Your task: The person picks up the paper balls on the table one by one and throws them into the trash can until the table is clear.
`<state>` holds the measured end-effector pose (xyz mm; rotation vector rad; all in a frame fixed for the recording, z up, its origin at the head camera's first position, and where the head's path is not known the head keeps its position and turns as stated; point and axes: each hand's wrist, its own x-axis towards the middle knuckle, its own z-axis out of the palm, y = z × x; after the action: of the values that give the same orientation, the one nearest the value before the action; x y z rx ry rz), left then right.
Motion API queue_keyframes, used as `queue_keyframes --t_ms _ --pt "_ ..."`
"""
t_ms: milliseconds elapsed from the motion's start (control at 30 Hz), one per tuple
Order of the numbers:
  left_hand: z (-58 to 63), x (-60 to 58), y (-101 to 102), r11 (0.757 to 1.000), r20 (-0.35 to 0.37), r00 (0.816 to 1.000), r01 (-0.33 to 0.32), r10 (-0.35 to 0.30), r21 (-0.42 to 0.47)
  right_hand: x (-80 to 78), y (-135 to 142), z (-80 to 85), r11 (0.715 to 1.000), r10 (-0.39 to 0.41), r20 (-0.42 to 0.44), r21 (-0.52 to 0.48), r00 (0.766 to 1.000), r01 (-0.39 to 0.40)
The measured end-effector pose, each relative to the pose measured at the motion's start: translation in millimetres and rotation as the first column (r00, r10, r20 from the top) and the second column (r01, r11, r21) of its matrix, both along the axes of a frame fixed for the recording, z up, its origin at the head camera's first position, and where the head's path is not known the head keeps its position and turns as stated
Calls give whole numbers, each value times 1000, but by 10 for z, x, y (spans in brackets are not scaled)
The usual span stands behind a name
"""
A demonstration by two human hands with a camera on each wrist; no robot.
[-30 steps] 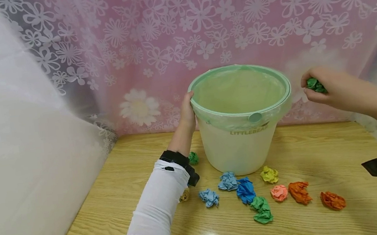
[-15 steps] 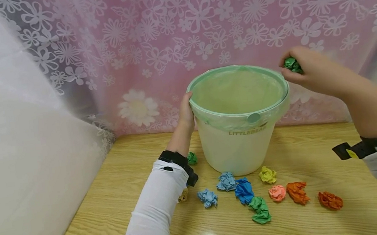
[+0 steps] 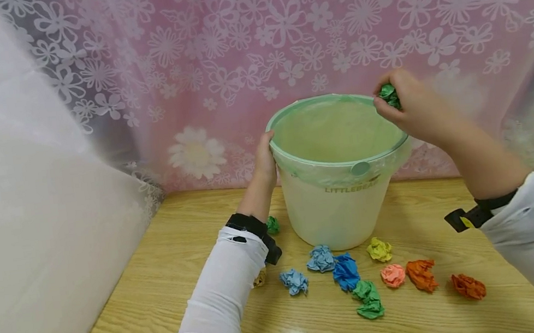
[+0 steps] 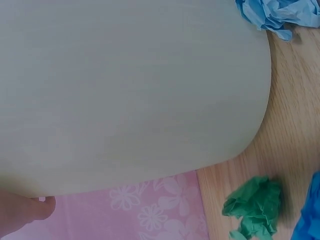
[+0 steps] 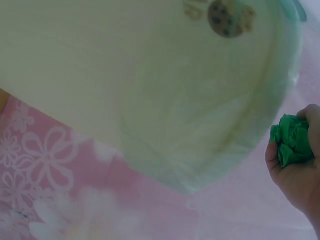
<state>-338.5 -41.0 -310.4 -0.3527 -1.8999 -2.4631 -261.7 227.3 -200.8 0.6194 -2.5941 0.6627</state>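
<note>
A pale bucket-shaped bin [image 3: 336, 208] with a green rim and a thin green liner stands upright on the table. My left hand [image 3: 265, 161] holds the bin's rim at its left side; most of its fingers are hidden. In the left wrist view one fingertip [image 4: 46, 207] shows beside the bin wall. My right hand [image 3: 414, 108] grips a crumpled green paper ball [image 3: 389, 96] over the right part of the rim. In the right wrist view that green ball [image 5: 292, 140] sits between fingers and thumb, apart from the bin.
Crumpled paper balls lie in front of the bin: light blue [image 3: 294, 281], dark blue [image 3: 346, 272], green [image 3: 368, 299], yellow [image 3: 380, 250], pink [image 3: 393, 275] and orange [image 3: 468, 286]. Another green one [image 3: 272, 224] is left of it. A pink flowered curtain [image 3: 215, 57] hangs behind the table [image 3: 164, 310].
My right hand has carried the green paper ball leftward and up, from beside the bin to above its right rim. The left hand and the bin have stayed put.
</note>
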Motion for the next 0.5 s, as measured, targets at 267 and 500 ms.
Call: queue_keyframes --t_ms 267,500 --pt "-6 -22 34 1000 -28 1000 -10 10 -3 -100 -94 -148 998 61 72 -26 996 -59" --pt "3 -9 9 1000 16 1000 -22 22 5 -146 -147 -194 995 98 129 9 987 -100"
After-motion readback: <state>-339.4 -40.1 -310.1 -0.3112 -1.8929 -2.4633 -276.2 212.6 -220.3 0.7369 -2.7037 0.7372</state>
